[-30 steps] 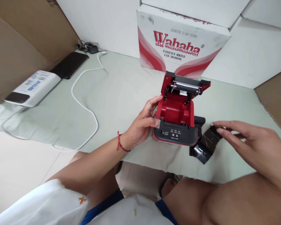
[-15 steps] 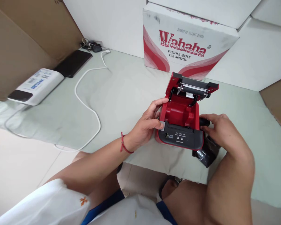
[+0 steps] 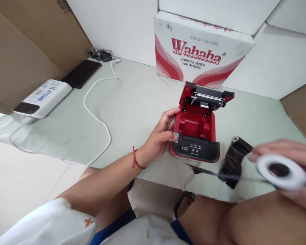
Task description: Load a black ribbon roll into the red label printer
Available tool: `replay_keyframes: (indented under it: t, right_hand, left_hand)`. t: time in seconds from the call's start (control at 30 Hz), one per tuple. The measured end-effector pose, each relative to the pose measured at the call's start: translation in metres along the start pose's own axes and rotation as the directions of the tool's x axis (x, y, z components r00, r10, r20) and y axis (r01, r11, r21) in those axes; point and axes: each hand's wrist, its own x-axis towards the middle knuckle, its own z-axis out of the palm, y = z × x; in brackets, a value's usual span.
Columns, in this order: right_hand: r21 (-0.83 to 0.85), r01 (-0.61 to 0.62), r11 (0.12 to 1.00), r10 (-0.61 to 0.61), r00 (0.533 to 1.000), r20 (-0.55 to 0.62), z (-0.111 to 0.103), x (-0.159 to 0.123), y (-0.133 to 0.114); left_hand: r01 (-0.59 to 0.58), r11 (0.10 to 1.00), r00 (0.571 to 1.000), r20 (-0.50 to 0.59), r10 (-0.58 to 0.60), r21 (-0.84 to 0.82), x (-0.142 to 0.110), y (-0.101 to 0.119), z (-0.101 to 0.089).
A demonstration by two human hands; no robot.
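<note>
A red and black label printer (image 3: 193, 146) stands on the cloth with its lid (image 3: 206, 97) raised, showing the bare red compartment inside. My left hand (image 3: 162, 137) grips the printer's left side, its thumb on the grey patch at the front corner. Off to the right, my right hand (image 3: 293, 153) holds a roll of paper or labels (image 3: 262, 166) by its edges, blurred by motion. Its side is white, with a dark centre. A dark thin strip trails leftward from it. Between printer and right hand lies a black ribbon roll (image 3: 232, 166), partly unwound.
A Wahaha water carton (image 3: 193, 51) stands behind the printer against white boxes. At the left are a white device (image 3: 44, 98), a black phone (image 3: 83, 73), keys (image 3: 102, 54) and a white cable (image 3: 102, 122). The cloth-covered surface (image 3: 132, 92) ends near my knees.
My right hand has moved from beside the printer to the far right and now shows the white-sided roll in it. The black ribbon roll is uncovered. My left hand stays on the printer.
</note>
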Motion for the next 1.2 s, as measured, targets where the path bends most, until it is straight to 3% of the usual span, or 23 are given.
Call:
replay_keyframes:
  t: [0.13,0.23,0.3,0.33,0.4,0.5,0.6,0.9,1.03,1.13,1.2]
  right_hand:
    - [0.180,0.034,0.983,-0.053,0.993,0.102,0.038,0.062,-0.015]
    - [0.123,0.026,0.992,-0.037,0.995,0.089,0.067,0.085,-0.020]
    - [0.022,0.022,1.000,-0.023,0.998,0.056,0.083,0.088,-0.018]
    - [-0.023,0.019,1.000,-0.018,0.999,0.041,0.089,0.088,-0.017]
    - [-0.073,0.020,0.997,-0.018,0.999,0.028,0.100,0.087,-0.013]
    - [-0.082,0.036,0.996,-0.033,0.999,0.039,0.109,0.087,-0.009]
    - [-0.069,0.064,0.996,-0.059,0.996,0.064,0.111,0.089,-0.007]
    - [-0.004,0.023,1.000,-0.023,0.995,0.097,0.117,0.092,-0.002]
    - [0.026,0.013,1.000,-0.015,0.996,0.083,0.111,0.091,-0.003]
    - [0.096,-0.143,0.985,0.143,0.990,0.014,0.094,0.088,-0.006]
    - [0.117,-0.326,0.938,0.337,0.937,-0.088,0.082,0.086,-0.006]
  left_hand:
    - [-0.025,0.997,1.000,-0.002,0.025,0.078,-0.004,0.001,0.001]
    - [-0.085,0.971,0.996,0.018,0.083,0.225,-0.011,0.005,0.001]
    - [-0.222,0.891,0.975,0.064,0.214,0.396,-0.017,0.009,0.004]
    - [-0.317,0.815,0.947,0.108,0.303,0.486,-0.019,0.012,0.006]
    - [-0.508,0.593,0.847,0.239,0.475,0.625,-0.024,0.018,0.012]
    - [-0.667,0.291,0.688,0.418,0.592,0.686,-0.031,0.023,0.024]
    - [-0.678,0.162,0.648,0.478,0.594,0.717,-0.036,0.024,0.031]
    - [-0.629,0.008,0.603,0.481,0.637,0.777,-0.043,0.027,0.040]
    - [-0.621,0.011,0.631,0.491,0.600,0.784,-0.041,0.025,0.046]
    - [-0.627,0.036,0.638,0.486,0.597,0.778,-0.039,0.024,0.047]
    - [-0.638,0.042,0.625,0.485,0.612,0.769,-0.039,0.023,0.047]
